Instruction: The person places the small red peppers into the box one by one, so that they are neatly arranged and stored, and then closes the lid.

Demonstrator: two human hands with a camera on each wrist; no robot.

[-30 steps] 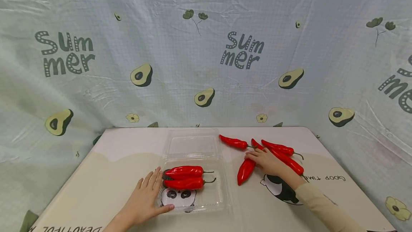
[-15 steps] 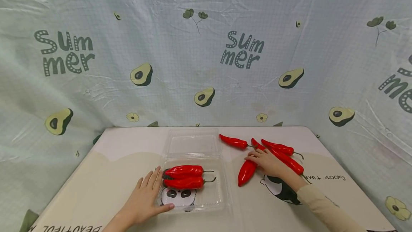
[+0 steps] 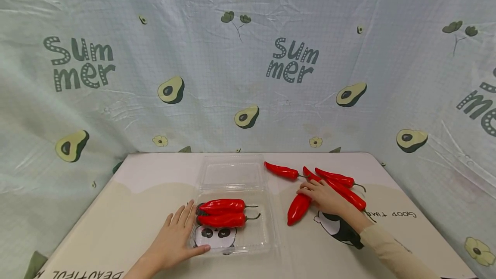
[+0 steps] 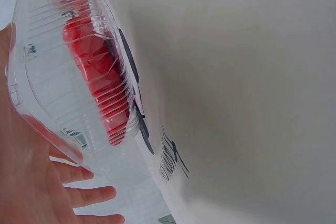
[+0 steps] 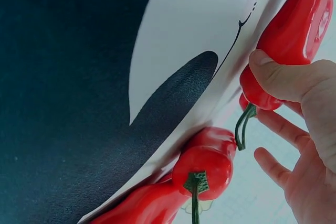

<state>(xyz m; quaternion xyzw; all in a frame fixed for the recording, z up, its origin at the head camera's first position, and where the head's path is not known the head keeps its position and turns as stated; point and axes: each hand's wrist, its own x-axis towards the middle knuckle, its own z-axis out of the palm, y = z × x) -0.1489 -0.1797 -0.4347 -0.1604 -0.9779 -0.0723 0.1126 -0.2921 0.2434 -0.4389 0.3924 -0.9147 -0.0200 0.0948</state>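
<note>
A clear plastic clamshell box [image 3: 255,238] lies with its lid folded back on the table. Inside its base, two red chili peppers [image 3: 222,220] rest side by side, stems pointing right. My left hand [image 3: 172,240] touches the box's left side with straight, spread fingers; the left wrist view shows the ribbed wall [image 4: 47,82] beside the palm. Over on the right, my right hand [image 3: 327,197] holds another red chili pepper [image 3: 298,210] near its stem end. In the right wrist view the thumb [image 5: 273,72] presses that pepper [image 5: 294,35], with fingers behind it partly hidden.
A red chili pepper [image 3: 282,171] lies at the back, right of the lid [image 3: 232,173]. A long pepper [image 3: 346,193] and a shorter one [image 3: 337,178] lie close beyond my right hand. A patterned curtain [image 3: 217,76] hangs behind the table.
The pepper under my right hand has shifted very slightly right and toward me, along with the hand. My left hand and the box stay put.
</note>
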